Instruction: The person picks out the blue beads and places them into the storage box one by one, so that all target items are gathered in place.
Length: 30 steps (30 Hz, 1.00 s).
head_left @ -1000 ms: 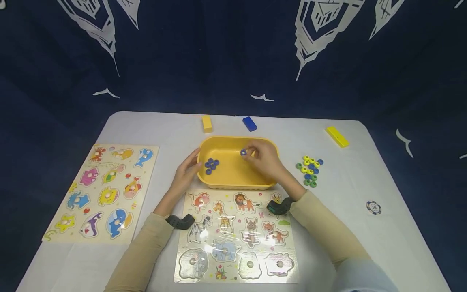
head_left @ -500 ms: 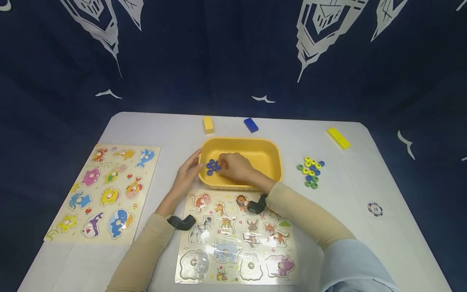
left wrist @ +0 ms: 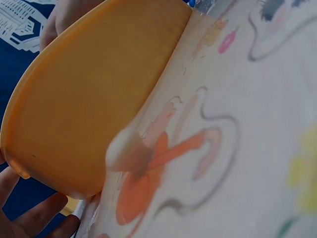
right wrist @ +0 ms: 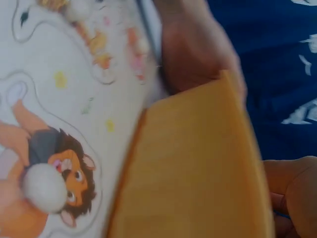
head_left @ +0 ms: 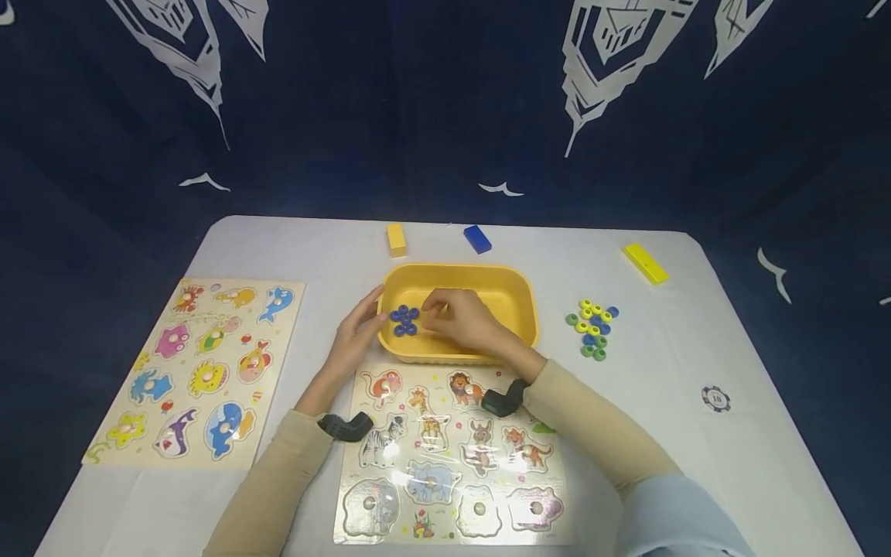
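Several blue beads (head_left: pixel 404 319) lie clustered at the left end of a yellow tray (head_left: pixel 501 313). My left hand (head_left: pixel 353 333) holds the tray's left end, thumb at the rim and fingers along the outside; those fingers also show under the tray's edge in the left wrist view. Inside the tray, just right of the beads, is my right hand (head_left: pixel 461 317), its thumb and index finger bent toward each other. A sliver of blue shows among that hand's fingers in the right wrist view, but I cannot tell whether it is a held bead.
An animal puzzle board (head_left: pixel 445 422) lies just in front of the tray, a sea-animal puzzle board (head_left: pixel 191 371) at left. Yellow, green and blue beads (head_left: pixel 593 329) are heaped at right, near a round chip (head_left: pixel 716 399). Yellow (head_left: pixel 397 240), blue (head_left: pixel 477 239) and long yellow blocks (head_left: pixel 645 264) stand behind.
My right hand has carried a blue bead from the tray's right side to the cluster at left, then drawn slightly back to the right. The left hand has stayed at the rim.
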Each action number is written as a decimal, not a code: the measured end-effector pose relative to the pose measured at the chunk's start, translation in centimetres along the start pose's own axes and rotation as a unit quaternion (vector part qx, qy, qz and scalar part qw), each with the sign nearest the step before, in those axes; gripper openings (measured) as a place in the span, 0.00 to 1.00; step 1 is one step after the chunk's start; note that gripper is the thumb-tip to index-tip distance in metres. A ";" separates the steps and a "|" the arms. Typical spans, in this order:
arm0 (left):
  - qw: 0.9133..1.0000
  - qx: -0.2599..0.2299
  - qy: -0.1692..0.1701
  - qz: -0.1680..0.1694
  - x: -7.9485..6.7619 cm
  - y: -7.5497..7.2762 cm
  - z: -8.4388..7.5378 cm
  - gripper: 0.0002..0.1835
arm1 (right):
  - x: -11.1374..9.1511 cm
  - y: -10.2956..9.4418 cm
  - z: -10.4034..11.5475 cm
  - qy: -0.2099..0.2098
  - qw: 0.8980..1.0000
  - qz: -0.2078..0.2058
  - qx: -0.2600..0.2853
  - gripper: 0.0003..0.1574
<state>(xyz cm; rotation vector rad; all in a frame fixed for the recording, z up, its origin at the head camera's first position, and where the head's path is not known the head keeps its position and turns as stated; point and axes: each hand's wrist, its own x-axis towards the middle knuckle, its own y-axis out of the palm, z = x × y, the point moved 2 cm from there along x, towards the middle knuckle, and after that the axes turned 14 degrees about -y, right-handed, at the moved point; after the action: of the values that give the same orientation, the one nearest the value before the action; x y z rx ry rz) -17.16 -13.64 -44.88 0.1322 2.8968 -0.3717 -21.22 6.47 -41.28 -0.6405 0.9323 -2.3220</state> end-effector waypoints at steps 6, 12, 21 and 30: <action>1.000 0.005 -0.005 -0.004 -0.5 0.1 -0.7 0.26 | -4.6 -3.6 -1.1 -0.019 0.993 -0.115 0.006 0.13; 1.000 -0.002 -0.002 -0.002 -0.5 0.1 -0.6 0.26 | -10.8 -7.3 -4.8 0.023 0.972 -0.231 -0.041 0.15; 1.000 0.001 -0.006 -0.003 -0.2 0.0 -0.2 0.27 | -19.3 -9.4 -16.2 0.188 0.916 -0.327 -0.136 0.19; 1.000 -0.004 -0.007 -0.010 1.2 0.0 1.9 0.25 | -20.4 -10.3 -13.1 0.270 0.904 -0.307 -0.121 0.20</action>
<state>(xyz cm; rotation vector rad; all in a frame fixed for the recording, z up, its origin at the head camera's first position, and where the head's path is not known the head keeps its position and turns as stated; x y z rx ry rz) -17.90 -14.03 -46.94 0.1001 2.8882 -0.3632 -17.38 32.02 -46.70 -0.4218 1.4501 -3.0682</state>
